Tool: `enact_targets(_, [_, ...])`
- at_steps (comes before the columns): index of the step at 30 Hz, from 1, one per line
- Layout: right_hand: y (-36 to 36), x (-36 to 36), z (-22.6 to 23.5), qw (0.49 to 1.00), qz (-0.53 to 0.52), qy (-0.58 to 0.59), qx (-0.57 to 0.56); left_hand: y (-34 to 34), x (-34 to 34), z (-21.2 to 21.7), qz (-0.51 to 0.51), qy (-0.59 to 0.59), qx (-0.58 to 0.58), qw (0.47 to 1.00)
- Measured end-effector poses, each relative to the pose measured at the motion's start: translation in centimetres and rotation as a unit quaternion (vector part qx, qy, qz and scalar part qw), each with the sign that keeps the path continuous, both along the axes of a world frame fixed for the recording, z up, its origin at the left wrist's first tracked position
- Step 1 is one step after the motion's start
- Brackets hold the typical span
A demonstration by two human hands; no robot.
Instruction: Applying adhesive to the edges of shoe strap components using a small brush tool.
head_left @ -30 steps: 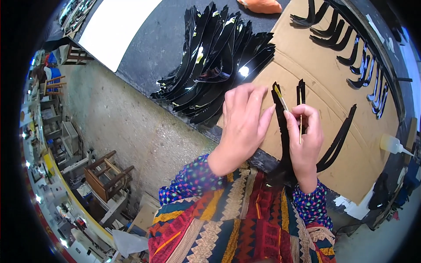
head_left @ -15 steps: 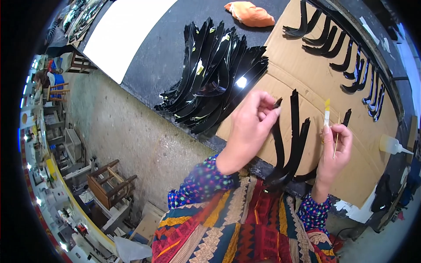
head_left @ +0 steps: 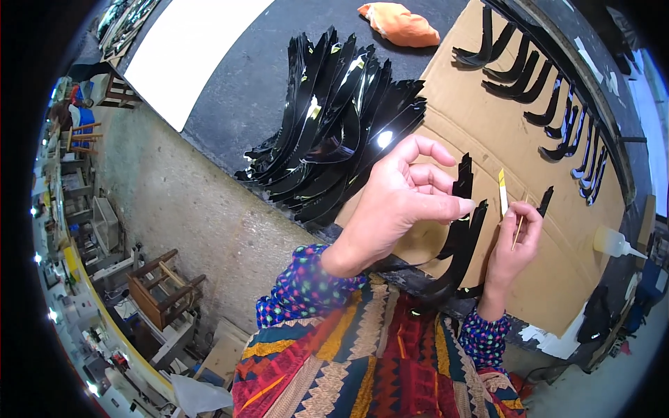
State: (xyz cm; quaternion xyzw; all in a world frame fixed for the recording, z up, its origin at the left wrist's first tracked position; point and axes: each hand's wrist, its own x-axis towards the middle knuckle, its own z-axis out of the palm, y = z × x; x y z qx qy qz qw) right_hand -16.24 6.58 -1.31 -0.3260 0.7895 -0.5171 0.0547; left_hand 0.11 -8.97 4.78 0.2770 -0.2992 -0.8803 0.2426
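My left hand [head_left: 390,202] hovers over the near part of the cardboard [head_left: 463,104], its fingers curved and apart. The thumb reaches toward the jagged upper ends of long, curved black strips [head_left: 459,261], which hang over the near edge. Whether it touches them I cannot tell. My right hand [head_left: 514,247] is closed on a narrow yellow-and-white strip [head_left: 503,191] and a thin wooden stick [head_left: 516,233]. Another black strip [head_left: 546,200] shows its tip beside that hand. Left of the cardboard lies a heap of glossy black strips [head_left: 341,118].
Curved black pieces [head_left: 519,66] lie in a row along the cardboard's far right side. A squeeze bottle [head_left: 610,242] with a pointed nozzle is at the right. An orange bundle [head_left: 404,26] and a white sheet [head_left: 185,59] rest farther back. A wooden stool [head_left: 164,289] stands left on the floor.
My left hand has let go of a black strip's tip and its fingers have spread. My right hand has shifted slightly left and down, with the yellow-and-white strip and stick still in it.
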Motion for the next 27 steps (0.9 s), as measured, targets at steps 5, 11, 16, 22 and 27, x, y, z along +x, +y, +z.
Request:
enact_targets(5, [-0.1,0.2,0.3,0.999,-0.008,0.003,0.035,-0.3,-0.4,-0.1,-0.014,-0.003,0.012,1.0])
enact_targets(11, [-0.1,0.2,0.3,0.999,-0.004,0.004,0.035,-0.4,-0.7,-0.7,-0.024,0.01,0.015,1.0])
enact_targets(16, [-0.2,0.3,0.4,0.999,-0.001,0.009,0.032,-0.6,-1.1,-0.8,-0.028,0.005,0.019,0.999])
enact_targets(22, [-0.3,0.4,0.6,0.999,0.0,0.009,0.037,-0.6,-1.3,-1.1,-0.033,0.01,0.024,0.999])
enact_targets(27, [-0.4,0.5,0.8,0.999,0.001,0.009,0.038,-0.6,-1.4,-1.1,-0.033,0.01,0.033,0.999])
